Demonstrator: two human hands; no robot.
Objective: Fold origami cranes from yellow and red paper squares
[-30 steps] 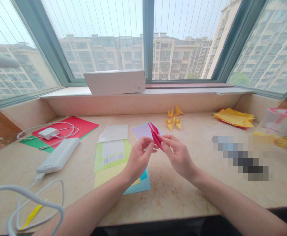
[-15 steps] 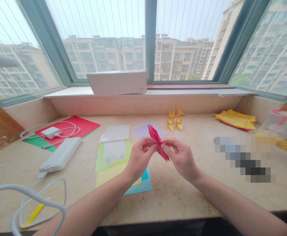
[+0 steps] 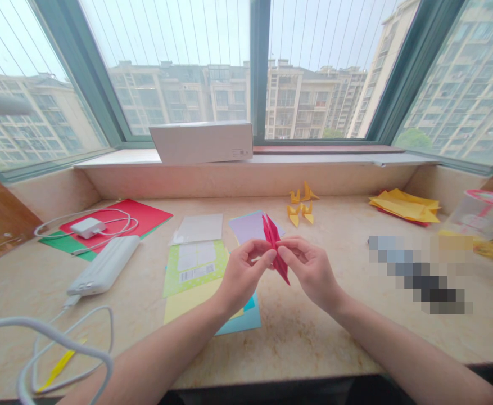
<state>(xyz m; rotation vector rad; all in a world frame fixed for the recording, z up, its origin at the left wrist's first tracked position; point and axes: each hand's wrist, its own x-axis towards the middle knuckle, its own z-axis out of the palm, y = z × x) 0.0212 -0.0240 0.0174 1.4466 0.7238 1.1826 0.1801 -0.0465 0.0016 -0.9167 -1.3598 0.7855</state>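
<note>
A narrow piece of folded red paper (image 3: 271, 229) is held above the counter, slanting from upper left to lower right. My left hand (image 3: 246, 269) pinches its left side near the middle. From the other side, my right hand (image 3: 307, 266) grips the same paper between thumb and fingers. The thumbs almost meet on it, and the fingertips hide part of the folds. Just beyond the hands, purple paper (image 3: 246, 225) lies flat. Several small folded yellow paper cranes (image 3: 294, 216) stand farther back.
Left are a white power bank (image 3: 105, 264), a charger (image 3: 88, 227) with cables, and red paper (image 3: 145, 216). A green packet (image 3: 174, 278) and blue paper (image 3: 246, 322) lie by my left arm. Yellow sheets (image 3: 404, 203) and a plastic cup (image 3: 478, 216) are right; a blurred-out object (image 3: 417, 275) lies nearer.
The folded red paper has shifted slightly right and down and looks narrower, its layers closer together. Both hands still pinch it, with the left moved slightly right.
</note>
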